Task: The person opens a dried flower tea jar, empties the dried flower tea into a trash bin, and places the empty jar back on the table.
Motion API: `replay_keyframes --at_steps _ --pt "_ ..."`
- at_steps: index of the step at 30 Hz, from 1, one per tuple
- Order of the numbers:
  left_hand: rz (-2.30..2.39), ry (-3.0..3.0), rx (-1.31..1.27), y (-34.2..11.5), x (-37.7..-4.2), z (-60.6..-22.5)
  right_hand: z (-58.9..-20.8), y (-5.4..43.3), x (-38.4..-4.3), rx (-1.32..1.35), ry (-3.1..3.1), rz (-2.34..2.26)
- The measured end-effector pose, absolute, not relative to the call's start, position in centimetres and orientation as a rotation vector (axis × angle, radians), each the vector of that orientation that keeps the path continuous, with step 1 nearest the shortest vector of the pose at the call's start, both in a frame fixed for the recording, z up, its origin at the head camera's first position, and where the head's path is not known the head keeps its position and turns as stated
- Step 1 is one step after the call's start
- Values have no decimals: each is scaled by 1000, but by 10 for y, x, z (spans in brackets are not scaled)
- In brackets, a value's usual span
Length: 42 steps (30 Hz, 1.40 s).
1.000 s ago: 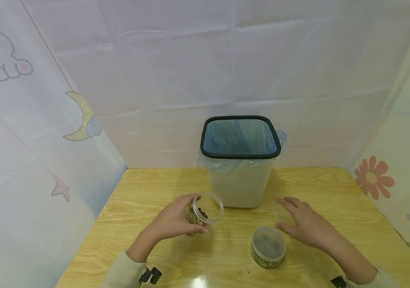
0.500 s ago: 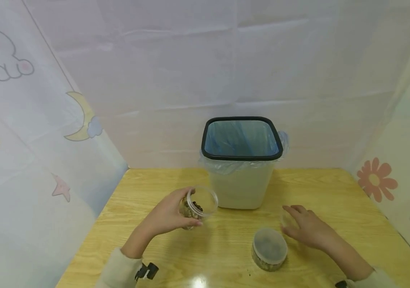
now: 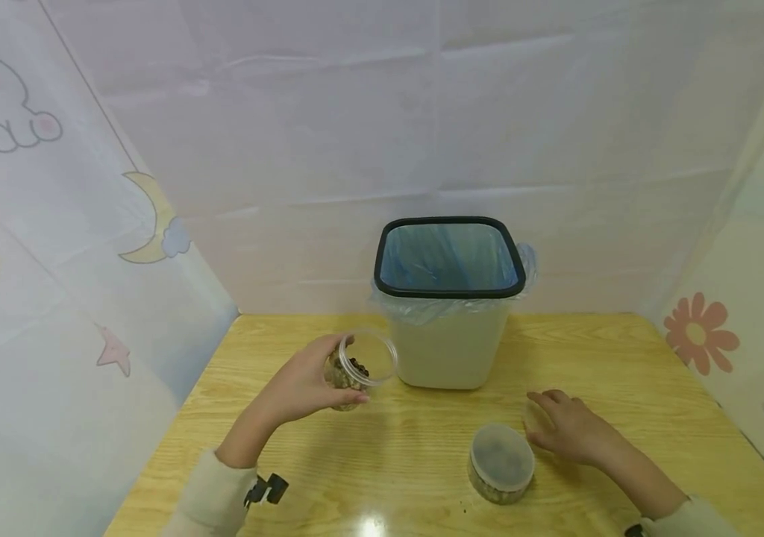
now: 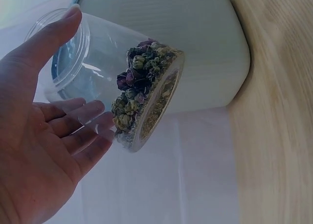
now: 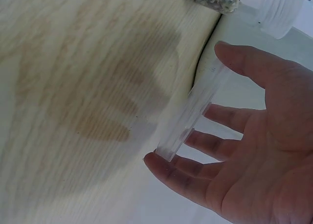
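Note:
My left hand [image 3: 298, 388] grips a clear plastic jar [image 4: 105, 53] round its side, fingers and thumb spread across it. The jar is tilted, its uncovered threaded mouth toward the bin, and dried flower buds [image 4: 142, 82] lie heaped at its base. In my right hand [image 3: 573, 429] is a thin clear round lid [image 5: 193, 114], pinched at its edge between thumb and fingers and held close over the tabletop. Just left of that hand, a second, squat jar [image 3: 501, 462] stands upright with a frosted lid on it and dark contents showing through.
A pale bin [image 3: 449, 343] with a black rim and a bluish plastic liner stands at the back middle of the wooden table [image 3: 409, 477]. Printed cloth walls [image 3: 328, 149] enclose the back and both sides. A tiny dark speck lies near the lidded jar.
My left hand has moved left and a little up with the tilted jar, away from the bin's front. My right hand has shifted slightly right and toward me, still holding the lid.

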<state>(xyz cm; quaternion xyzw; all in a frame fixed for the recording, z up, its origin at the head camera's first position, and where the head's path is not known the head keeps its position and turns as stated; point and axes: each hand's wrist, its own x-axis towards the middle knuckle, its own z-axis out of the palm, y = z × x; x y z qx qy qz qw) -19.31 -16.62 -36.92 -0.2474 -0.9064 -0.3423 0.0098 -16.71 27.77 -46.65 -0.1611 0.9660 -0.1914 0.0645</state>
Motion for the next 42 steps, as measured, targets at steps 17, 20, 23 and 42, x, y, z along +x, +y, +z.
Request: replay_keyframes --at_steps 17,20,23,42 --pt "-952 -2767 -801 -178 -207 -334 -475 279 -170 -524 2910 -508" --pt "-968 -2749 -804 -182 -209 -326 -475 278 -171 -518 2908 -487" --pt "-963 -2718 -837 -184 -213 -317 -475 277 -172 -523 2903 -460" --pt "-805 -2700 -826 -184 -233 -273 -481 273 -172 -479 2911 -397"
